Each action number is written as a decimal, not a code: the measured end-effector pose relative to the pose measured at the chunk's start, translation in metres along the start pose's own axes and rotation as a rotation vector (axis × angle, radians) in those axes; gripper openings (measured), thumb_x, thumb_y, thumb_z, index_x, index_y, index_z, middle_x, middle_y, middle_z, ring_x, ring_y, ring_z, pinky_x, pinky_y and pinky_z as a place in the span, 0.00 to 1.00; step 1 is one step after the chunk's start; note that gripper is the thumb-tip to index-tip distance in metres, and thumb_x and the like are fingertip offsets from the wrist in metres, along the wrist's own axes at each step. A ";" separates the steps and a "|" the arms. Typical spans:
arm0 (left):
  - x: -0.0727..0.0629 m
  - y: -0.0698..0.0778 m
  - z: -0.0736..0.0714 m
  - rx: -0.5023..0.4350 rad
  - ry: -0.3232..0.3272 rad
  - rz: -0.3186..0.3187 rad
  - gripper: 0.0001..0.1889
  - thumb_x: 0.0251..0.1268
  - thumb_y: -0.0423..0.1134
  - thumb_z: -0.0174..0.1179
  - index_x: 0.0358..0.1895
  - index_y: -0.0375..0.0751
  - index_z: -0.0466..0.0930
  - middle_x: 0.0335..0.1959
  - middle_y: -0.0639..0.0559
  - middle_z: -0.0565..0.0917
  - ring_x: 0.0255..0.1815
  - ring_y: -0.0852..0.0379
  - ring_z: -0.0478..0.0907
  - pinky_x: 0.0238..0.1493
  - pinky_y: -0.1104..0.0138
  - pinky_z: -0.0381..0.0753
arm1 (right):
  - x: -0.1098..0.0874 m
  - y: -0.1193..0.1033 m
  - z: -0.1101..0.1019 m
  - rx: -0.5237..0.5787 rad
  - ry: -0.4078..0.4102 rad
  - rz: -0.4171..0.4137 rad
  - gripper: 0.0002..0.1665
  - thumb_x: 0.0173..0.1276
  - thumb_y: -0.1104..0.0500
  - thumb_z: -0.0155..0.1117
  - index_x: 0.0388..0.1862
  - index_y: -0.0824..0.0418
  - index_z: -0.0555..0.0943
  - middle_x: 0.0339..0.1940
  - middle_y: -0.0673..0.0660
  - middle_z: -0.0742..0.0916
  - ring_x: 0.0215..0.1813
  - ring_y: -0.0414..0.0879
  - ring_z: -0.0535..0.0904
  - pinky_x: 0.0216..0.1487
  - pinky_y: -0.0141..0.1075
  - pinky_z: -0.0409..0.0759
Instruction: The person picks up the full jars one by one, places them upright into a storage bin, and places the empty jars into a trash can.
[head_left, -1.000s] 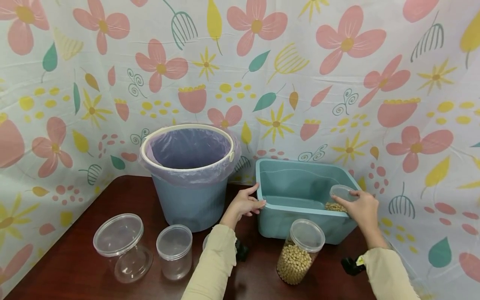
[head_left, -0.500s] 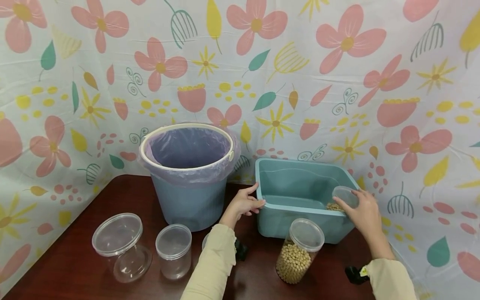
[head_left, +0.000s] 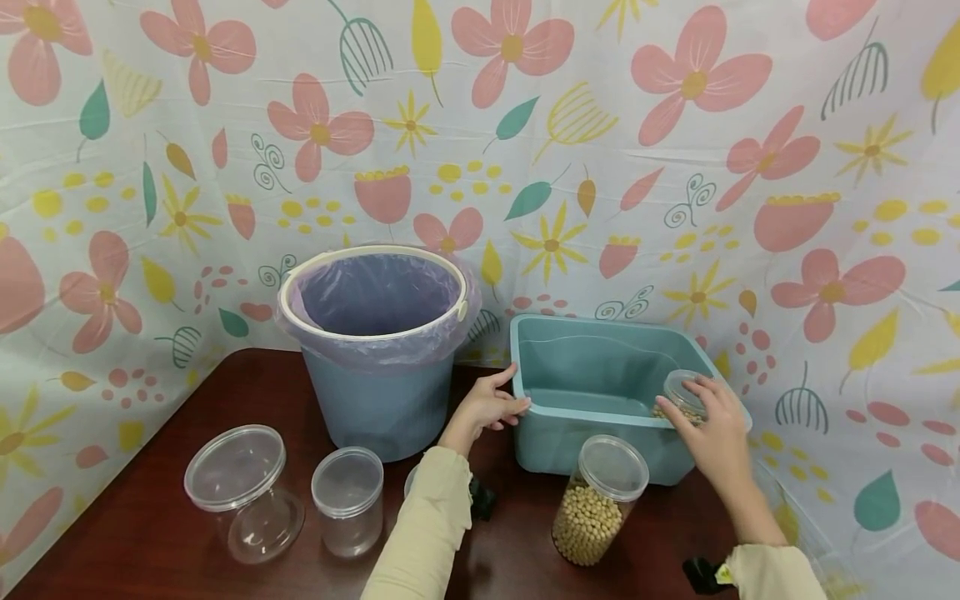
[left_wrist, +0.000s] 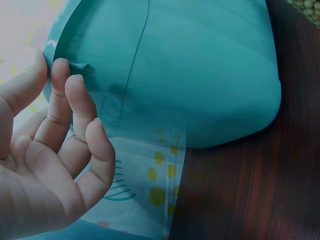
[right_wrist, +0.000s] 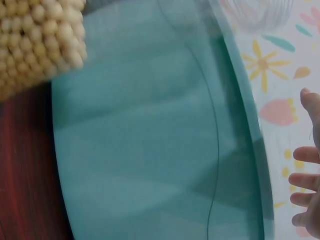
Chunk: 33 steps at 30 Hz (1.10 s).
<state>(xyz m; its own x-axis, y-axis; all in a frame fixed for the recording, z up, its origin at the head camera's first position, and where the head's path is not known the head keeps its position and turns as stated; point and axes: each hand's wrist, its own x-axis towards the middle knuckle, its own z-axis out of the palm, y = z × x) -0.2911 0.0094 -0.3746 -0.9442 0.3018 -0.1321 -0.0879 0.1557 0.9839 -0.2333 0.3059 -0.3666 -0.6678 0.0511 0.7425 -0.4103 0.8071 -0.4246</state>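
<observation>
A teal plastic bin [head_left: 551,446] stands at the right side of the table. My left hand [head_left: 487,407] touches its left rim; in the left wrist view the thumb and fingers of that hand [left_wrist: 65,150] meet the rim with nothing else in them. Inside the bin's right end is a clear lidded jar [head_left: 681,382] with beige beans, partly hidden. My right hand [head_left: 722,429] is close around that jar; in the right wrist view the fingers of this hand [right_wrist: 307,185] look spread, with no jar between them. Another jar of beans [head_left: 588,517] stands before the bin.
A blue bucket [head_left: 382,400] with a plastic liner stands left of the bin. Two clear jars, one wide [head_left: 243,475] and one small [head_left: 348,500], stand at front left. Another clear rim [head_left: 408,482] shows behind my left sleeve. Flowered cloth hangs behind the table.
The jar in the bin has gone from tilted to more upright, and more of it shows. My right hand's fingers have loosened around it. My left hand has stayed at the rim.
</observation>
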 end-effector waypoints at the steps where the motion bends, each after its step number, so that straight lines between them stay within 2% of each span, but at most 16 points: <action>1: 0.000 0.000 0.000 0.001 0.002 -0.003 0.35 0.56 0.38 0.62 0.67 0.58 0.56 0.25 0.50 0.82 0.20 0.58 0.76 0.17 0.70 0.68 | -0.001 -0.003 0.001 0.013 0.001 -0.008 0.26 0.49 0.60 0.71 0.44 0.75 0.77 0.50 0.72 0.75 0.56 0.68 0.64 0.56 0.57 0.56; 9: 0.000 0.000 0.000 0.000 0.004 0.000 0.35 0.56 0.38 0.62 0.67 0.58 0.57 0.26 0.49 0.82 0.21 0.58 0.77 0.17 0.70 0.68 | -0.012 -0.020 0.005 0.109 0.031 -0.066 0.22 0.47 0.65 0.71 0.42 0.73 0.79 0.47 0.70 0.78 0.57 0.65 0.65 0.58 0.54 0.57; 13: 0.001 0.000 -0.001 0.000 -0.002 0.006 0.35 0.56 0.38 0.62 0.67 0.57 0.57 0.25 0.50 0.82 0.21 0.57 0.77 0.18 0.68 0.70 | -0.019 -0.029 0.007 0.162 0.073 -0.075 0.18 0.48 0.67 0.70 0.39 0.72 0.80 0.45 0.66 0.79 0.58 0.51 0.68 0.59 0.36 0.60; 15: 0.001 0.000 -0.002 0.002 -0.003 0.007 0.35 0.56 0.38 0.61 0.67 0.57 0.57 0.25 0.50 0.82 0.22 0.56 0.77 0.19 0.67 0.70 | -0.023 -0.032 0.009 0.186 0.088 -0.070 0.16 0.48 0.69 0.69 0.38 0.72 0.80 0.44 0.63 0.80 0.56 0.44 0.69 0.56 0.26 0.59; 17: 0.000 0.000 -0.002 0.004 -0.004 0.008 0.35 0.56 0.38 0.61 0.67 0.57 0.57 0.25 0.50 0.82 0.22 0.56 0.77 0.20 0.67 0.71 | -0.027 -0.035 0.011 0.207 0.088 -0.059 0.15 0.48 0.70 0.69 0.38 0.71 0.81 0.44 0.62 0.80 0.55 0.40 0.70 0.54 0.22 0.59; 21: -0.001 0.001 -0.001 0.005 -0.005 0.004 0.35 0.56 0.38 0.62 0.67 0.58 0.56 0.25 0.50 0.82 0.22 0.57 0.77 0.18 0.68 0.70 | -0.035 -0.037 0.014 0.228 0.061 -0.051 0.17 0.45 0.73 0.68 0.38 0.70 0.81 0.45 0.59 0.80 0.54 0.38 0.69 0.53 0.20 0.59; 26: 0.000 0.000 -0.001 0.005 -0.007 0.010 0.36 0.56 0.39 0.62 0.67 0.58 0.56 0.25 0.50 0.82 0.22 0.56 0.77 0.18 0.68 0.70 | -0.044 -0.041 0.018 0.237 0.021 -0.082 0.20 0.43 0.75 0.69 0.39 0.68 0.81 0.47 0.53 0.79 0.55 0.39 0.69 0.53 0.20 0.59; 33: -0.001 -0.001 -0.002 0.004 -0.016 0.015 0.36 0.55 0.40 0.63 0.67 0.58 0.57 0.27 0.48 0.83 0.25 0.54 0.79 0.20 0.68 0.71 | -0.052 -0.050 0.018 0.248 -0.110 -0.153 0.19 0.48 0.72 0.67 0.42 0.69 0.79 0.48 0.63 0.78 0.55 0.39 0.68 0.52 0.19 0.59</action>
<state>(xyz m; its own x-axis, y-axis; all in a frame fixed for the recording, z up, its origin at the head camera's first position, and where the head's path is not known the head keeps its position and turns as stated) -0.2908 0.0070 -0.3748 -0.9401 0.3192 -0.1198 -0.0729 0.1550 0.9852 -0.1890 0.2519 -0.3936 -0.6444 -0.1343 0.7528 -0.6411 0.6314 -0.4362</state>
